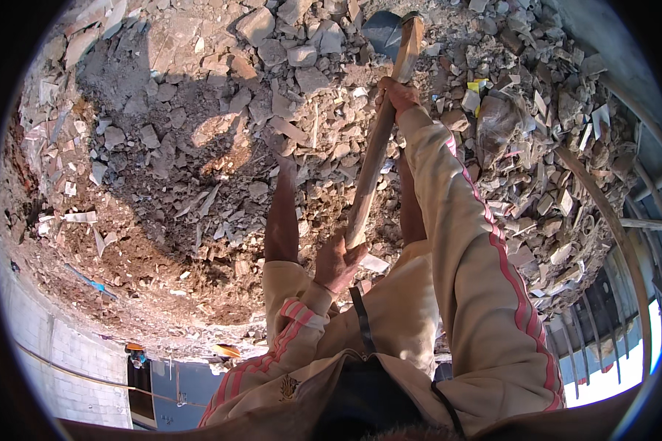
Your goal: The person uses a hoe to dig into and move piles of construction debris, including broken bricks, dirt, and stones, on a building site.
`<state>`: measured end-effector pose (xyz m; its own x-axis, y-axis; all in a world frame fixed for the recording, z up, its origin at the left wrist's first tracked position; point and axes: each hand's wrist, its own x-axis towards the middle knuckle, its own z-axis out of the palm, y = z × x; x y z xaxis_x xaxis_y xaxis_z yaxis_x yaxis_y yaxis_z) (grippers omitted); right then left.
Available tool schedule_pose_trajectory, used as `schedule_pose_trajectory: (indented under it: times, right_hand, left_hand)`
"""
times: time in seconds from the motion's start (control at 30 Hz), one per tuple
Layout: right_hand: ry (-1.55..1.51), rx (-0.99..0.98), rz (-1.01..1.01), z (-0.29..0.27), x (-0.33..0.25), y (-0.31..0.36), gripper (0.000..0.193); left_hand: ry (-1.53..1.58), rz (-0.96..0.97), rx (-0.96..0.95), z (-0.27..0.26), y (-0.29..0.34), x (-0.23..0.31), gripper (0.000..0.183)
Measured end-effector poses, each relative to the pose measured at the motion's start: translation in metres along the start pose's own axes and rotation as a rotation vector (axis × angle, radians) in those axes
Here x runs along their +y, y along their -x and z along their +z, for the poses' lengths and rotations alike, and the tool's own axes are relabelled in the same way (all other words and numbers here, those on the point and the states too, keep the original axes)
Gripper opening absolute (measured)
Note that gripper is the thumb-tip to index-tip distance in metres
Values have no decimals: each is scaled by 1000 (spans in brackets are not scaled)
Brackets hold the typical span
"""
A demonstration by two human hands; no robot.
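Note:
I hold a long wooden handle (379,140) of a digging tool with both hands. My left hand (337,262) grips its near end, close to my body. Farther up the shaft, my right hand (397,94) is closed around it, the arm stretched out in a beige sleeve with red stripes. The tool's dark metal blade (384,31) rests among stones at the top of the view. My bare legs stand below the handle on the rubble.
Broken stone, brick pieces and dirt (198,132) cover the ground all around. A curved wooden pole (603,213) lies at the right. A pale block wall (59,353) runs along the lower left. Metal bars (603,331) stand at the lower right.

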<state>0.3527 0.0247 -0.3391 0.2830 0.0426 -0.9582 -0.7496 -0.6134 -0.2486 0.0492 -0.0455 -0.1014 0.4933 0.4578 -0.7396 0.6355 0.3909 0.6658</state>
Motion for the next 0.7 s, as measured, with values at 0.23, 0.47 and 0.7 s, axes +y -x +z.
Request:
schedule_pose_trajectory:
  times: [0.23,0.47,0.7]
  right_hand:
    - [14,-19,-19,12,44,49,15]
    - [-1,-47,101,19,134,101,15]
    - [198,-85,97,4,143,96,30]
  left_hand:
    - [168,-253,-136,-7,74,-6,32]
    - [-168,-83,-52,-22,130,7,31]
    - [-185,75,-249,10,158,4,43]
